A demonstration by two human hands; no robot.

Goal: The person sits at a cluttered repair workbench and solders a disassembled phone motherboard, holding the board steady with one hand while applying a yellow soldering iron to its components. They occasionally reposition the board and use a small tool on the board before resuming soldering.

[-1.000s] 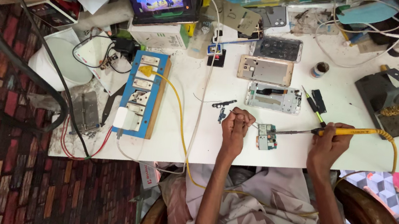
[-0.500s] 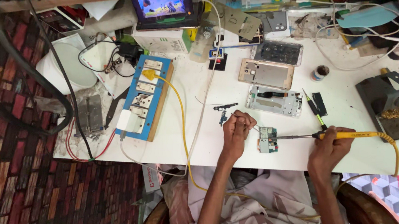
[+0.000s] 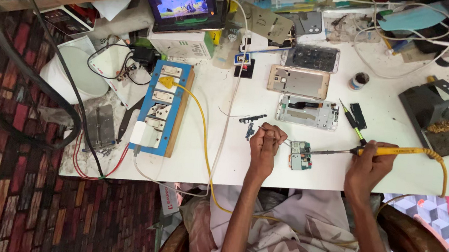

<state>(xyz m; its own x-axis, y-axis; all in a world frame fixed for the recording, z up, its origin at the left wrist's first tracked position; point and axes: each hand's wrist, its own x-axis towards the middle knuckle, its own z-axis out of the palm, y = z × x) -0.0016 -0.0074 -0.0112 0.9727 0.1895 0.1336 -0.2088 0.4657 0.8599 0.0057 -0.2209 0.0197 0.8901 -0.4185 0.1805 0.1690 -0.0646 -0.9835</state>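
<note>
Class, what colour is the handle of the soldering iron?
Yellow; the soldering iron in the right hand shows in the head view.

— How do my hands sit?
— Your left hand is curled into a loose fist, forearm straight out. Your right hand is closed in a pen grip, wrist bent inward.

Pale patterned shirt, sleeves seemingly rolled above the elbows, bare forearms.

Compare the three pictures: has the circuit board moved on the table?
No. The circuit board keeps its place below the open phone frame; only the camera shifted.
</note>
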